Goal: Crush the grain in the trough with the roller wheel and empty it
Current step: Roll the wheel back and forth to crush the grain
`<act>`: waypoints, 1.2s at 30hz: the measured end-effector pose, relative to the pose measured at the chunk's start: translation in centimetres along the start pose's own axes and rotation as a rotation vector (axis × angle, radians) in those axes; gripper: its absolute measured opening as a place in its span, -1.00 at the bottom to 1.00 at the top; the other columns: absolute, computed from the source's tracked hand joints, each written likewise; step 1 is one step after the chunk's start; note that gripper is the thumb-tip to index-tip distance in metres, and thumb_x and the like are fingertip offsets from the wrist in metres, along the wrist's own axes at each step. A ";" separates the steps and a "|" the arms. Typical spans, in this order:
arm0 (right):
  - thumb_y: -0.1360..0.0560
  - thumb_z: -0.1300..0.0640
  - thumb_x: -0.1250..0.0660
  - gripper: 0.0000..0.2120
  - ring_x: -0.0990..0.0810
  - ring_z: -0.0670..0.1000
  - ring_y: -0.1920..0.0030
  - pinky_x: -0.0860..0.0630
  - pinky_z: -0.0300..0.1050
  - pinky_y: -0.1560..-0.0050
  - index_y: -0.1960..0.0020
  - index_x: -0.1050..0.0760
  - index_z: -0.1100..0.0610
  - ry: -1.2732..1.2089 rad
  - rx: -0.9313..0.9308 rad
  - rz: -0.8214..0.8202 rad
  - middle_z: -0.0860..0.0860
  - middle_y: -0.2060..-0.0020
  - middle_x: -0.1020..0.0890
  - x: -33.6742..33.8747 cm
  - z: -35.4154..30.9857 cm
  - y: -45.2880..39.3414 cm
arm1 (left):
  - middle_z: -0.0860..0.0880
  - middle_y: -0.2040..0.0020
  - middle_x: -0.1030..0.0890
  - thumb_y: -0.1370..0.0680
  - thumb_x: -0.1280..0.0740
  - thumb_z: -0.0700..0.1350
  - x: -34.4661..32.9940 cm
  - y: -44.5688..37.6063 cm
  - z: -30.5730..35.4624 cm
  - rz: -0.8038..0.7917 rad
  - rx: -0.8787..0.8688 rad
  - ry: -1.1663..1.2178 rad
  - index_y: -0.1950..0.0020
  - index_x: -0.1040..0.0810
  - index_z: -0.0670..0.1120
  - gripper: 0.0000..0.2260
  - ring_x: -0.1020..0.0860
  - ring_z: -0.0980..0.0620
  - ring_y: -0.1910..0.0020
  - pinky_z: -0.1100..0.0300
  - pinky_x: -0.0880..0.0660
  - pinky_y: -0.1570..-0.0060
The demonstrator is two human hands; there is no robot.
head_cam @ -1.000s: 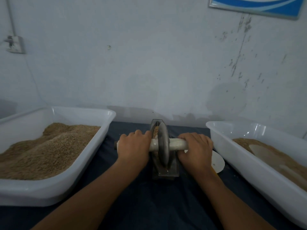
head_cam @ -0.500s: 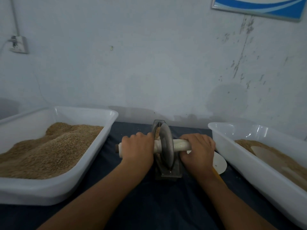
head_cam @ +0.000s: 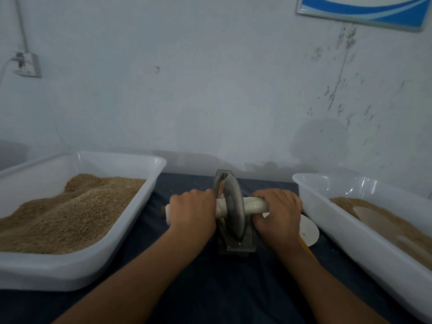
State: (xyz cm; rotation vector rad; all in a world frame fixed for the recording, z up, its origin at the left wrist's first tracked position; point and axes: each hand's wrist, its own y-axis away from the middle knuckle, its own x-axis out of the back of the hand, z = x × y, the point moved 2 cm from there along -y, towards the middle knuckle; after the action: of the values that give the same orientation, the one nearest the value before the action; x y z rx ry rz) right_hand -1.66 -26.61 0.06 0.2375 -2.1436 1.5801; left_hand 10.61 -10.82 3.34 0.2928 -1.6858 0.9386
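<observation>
roller wheel (head_cam: 234, 204): dull grey metal
trough (head_cam: 236, 244): dark metal
tubs (head_cam: 131, 226): shiny white plastic
table cover (head_cam: 224, 288): dark matt cloth
grain (head_cam: 77, 211): rough, sandy

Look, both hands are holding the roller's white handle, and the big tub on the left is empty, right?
Not quite. The head view shows the left tub heaped with brown grain, not empty. The rest is right: the left hand and the right hand each grip the white handle on either side of the roller wheel.
</observation>
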 end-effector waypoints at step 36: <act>-0.43 -0.04 -0.36 -0.71 -0.47 0.04 -0.01 -0.26 -0.03 -0.03 -0.10 -0.37 -0.06 0.390 -0.065 -0.420 -0.08 0.00 -0.52 -3.3 2.5 -2.8 | 0.00 -0.05 -0.55 -0.44 -0.39 -0.08 -4.8 -6.4 -1.0 0.133 -0.194 0.006 -0.21 -0.32 0.05 -0.60 -0.55 -0.06 -0.03 0.02 -0.36 0.03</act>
State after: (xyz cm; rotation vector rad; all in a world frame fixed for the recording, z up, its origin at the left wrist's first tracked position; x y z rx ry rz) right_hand 1.73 -30.33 0.39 0.3065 -1.7062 1.1999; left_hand 16.95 -15.52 1.83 0.0488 -1.7922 0.8636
